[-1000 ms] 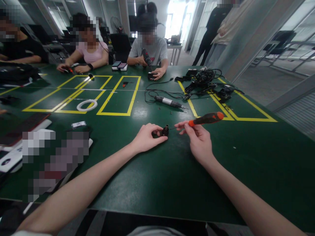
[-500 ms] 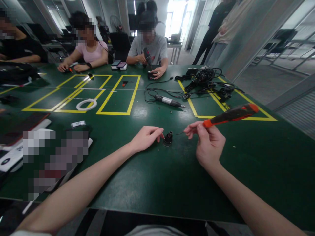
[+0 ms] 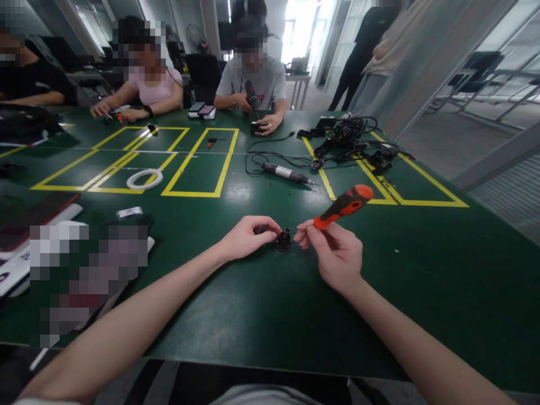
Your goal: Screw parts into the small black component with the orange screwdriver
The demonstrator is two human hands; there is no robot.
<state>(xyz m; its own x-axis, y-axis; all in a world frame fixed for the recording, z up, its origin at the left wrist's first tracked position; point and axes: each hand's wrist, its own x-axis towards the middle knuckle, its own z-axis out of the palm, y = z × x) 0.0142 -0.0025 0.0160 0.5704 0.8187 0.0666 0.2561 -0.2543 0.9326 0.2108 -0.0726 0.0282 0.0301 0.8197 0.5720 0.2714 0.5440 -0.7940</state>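
Observation:
A small black round part [image 3: 282, 241] with a short upright neck stands on the green table [image 3: 261, 315] in front of me. My left hand [image 3: 247, 237] rests just left of it, fingertips curled against a dark bit beside the part. My right hand [image 3: 333, 250] grips an orange-and-black screwdriver [image 3: 343, 206], handle pointing up and to the right, thumb and forefinger pinching near its thin tip right beside the part's neck.
An electric screwdriver [image 3: 286, 174] with its cable lies farther back, beside a tangle of black cables [image 3: 352, 140]. A white ring [image 3: 144, 179] lies inside yellow taped boxes. Flat devices lie at the left edge. Other people sit across the table, one holding a tool.
My right hand has swung the screwdriver back in from the right, its tip now at the part. My left fingers have closed in against the part's left side again.

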